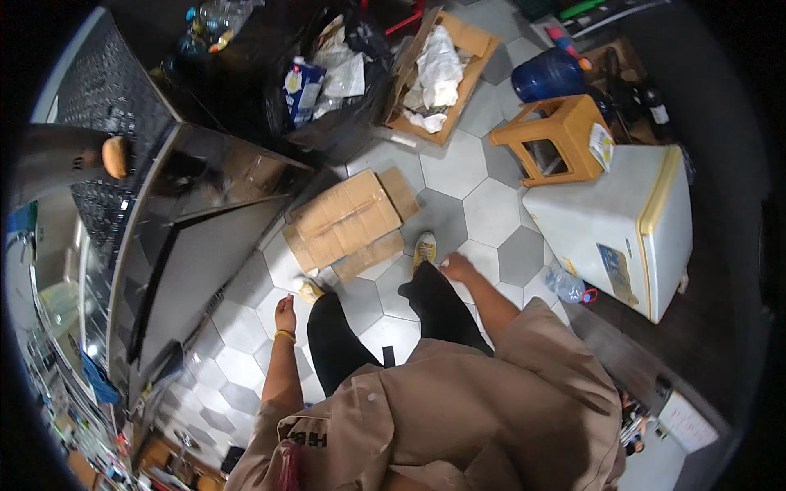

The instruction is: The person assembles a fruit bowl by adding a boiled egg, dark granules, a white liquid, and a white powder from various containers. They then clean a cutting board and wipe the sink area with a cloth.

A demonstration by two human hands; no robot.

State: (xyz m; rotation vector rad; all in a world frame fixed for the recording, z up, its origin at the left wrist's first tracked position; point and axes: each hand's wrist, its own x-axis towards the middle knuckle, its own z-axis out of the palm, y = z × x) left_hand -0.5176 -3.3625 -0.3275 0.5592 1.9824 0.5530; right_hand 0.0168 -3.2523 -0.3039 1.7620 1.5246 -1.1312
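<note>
My left hand, with a yellow band at the wrist, hangs beside my left leg. Its fingers are curled, and what they hold, if anything, is too small to make out. By my right knee is my right hand, its fingers also drawn in, with a small whitish spot at their tips that I cannot name. A flattened cardboard box lies on the tiled floor just ahead of my yellow shoes. Neither hand touches the cardboard.
Ahead stand a black rubbish bag and an open carton with crumpled white cloth or paper. At right are a tan stool, a white chest, a blue water jug and a plastic bottle. A dark counter runs along the left.
</note>
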